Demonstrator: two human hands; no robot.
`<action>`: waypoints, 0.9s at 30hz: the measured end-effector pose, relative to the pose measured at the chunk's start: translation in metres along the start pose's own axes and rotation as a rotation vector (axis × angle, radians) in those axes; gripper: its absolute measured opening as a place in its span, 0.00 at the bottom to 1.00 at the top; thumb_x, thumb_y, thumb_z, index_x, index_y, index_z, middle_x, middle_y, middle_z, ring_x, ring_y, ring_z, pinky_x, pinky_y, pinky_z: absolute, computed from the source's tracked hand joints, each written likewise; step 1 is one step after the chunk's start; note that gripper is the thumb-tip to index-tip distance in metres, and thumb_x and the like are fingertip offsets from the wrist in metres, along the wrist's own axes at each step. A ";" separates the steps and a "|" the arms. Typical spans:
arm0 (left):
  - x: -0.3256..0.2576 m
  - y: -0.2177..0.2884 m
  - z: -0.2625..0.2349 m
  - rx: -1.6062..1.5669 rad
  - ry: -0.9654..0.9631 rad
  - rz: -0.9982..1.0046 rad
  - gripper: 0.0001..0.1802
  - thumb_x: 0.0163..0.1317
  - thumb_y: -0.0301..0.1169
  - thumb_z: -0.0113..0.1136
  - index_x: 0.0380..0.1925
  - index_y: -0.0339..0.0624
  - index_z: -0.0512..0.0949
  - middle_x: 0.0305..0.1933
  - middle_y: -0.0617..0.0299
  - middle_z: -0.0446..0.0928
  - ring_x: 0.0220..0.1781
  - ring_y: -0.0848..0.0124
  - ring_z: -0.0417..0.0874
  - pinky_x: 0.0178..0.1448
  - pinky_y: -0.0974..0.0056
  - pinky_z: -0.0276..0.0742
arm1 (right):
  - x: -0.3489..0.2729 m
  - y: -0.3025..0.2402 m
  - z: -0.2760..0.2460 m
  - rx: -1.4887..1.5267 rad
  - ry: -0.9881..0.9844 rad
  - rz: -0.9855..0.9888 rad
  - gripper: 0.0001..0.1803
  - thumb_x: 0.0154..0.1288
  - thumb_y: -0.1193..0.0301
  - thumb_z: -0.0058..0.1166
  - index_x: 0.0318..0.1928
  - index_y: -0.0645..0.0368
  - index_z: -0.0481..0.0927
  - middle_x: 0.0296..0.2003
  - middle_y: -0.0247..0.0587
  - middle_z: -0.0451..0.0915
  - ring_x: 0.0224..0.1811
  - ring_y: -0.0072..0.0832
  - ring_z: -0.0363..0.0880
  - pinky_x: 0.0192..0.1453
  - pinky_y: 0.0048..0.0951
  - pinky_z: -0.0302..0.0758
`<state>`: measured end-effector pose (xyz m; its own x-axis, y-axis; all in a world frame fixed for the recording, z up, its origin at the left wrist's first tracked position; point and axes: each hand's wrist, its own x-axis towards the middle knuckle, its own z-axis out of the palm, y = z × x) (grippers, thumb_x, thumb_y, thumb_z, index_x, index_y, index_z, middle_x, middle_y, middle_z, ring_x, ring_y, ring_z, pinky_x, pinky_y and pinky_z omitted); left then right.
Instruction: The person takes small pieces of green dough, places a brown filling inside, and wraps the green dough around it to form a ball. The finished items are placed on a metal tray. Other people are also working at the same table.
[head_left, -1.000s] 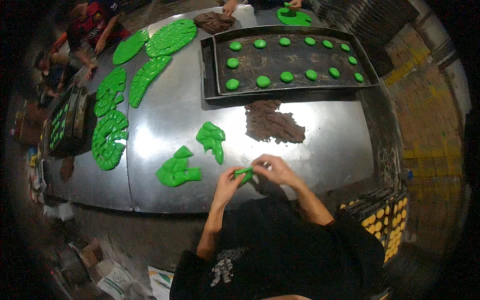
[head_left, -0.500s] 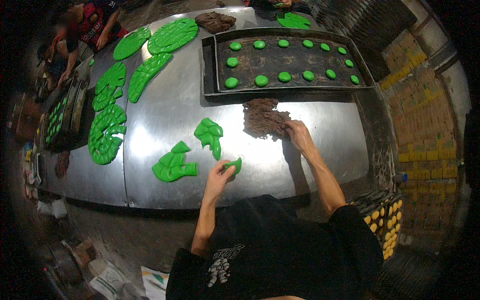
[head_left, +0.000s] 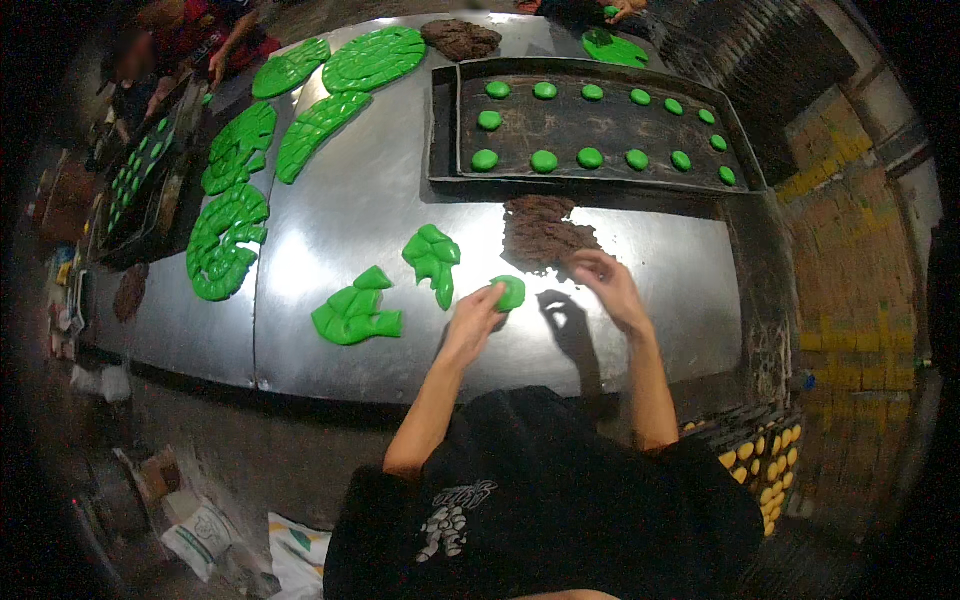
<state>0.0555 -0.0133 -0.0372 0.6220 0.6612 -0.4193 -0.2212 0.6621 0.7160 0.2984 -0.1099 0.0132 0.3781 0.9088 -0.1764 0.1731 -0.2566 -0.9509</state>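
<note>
My left hand (head_left: 472, 322) is closed on a small flattened piece of green dough (head_left: 512, 293), held over the steel table (head_left: 640, 345). My right hand (head_left: 612, 293) is at the near right edge of a crumbly brown mound of filling (head_left: 545, 235), fingertips pinched together. Whether a bit of filling is between those fingers I cannot make out. To the left of my hands lie a torn clump of green dough (head_left: 433, 262) and a larger cut clump (head_left: 355, 315).
Beyond the filling stands a dark baking tray (head_left: 600, 125) with round green pieces along its sides. Scored green dough slabs (head_left: 375, 60) cover the table's left and far parts. A rack of yellow rounds (head_left: 770, 465) stands at lower right. Other people work at the far side.
My left hand has moved right and away from me with the green dough, which now looks rounder and flatter. My right hand has drawn slightly back from the filling.
</note>
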 end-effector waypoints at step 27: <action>-0.024 0.007 0.005 0.066 -0.128 0.174 0.24 0.77 0.27 0.48 0.71 0.37 0.65 0.63 0.53 0.73 0.62 0.67 0.77 0.63 0.62 0.77 | -0.011 -0.023 0.082 -0.231 0.017 -0.433 0.14 0.63 0.76 0.64 0.50 0.60 0.86 0.48 0.47 0.83 0.49 0.36 0.83 0.48 0.32 0.80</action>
<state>0.0425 -0.0260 -0.0194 0.6696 0.7109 -0.2150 -0.2867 0.5145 0.8082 0.2160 -0.0877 0.0160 0.2415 0.9431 0.2284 0.5141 0.0753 -0.8544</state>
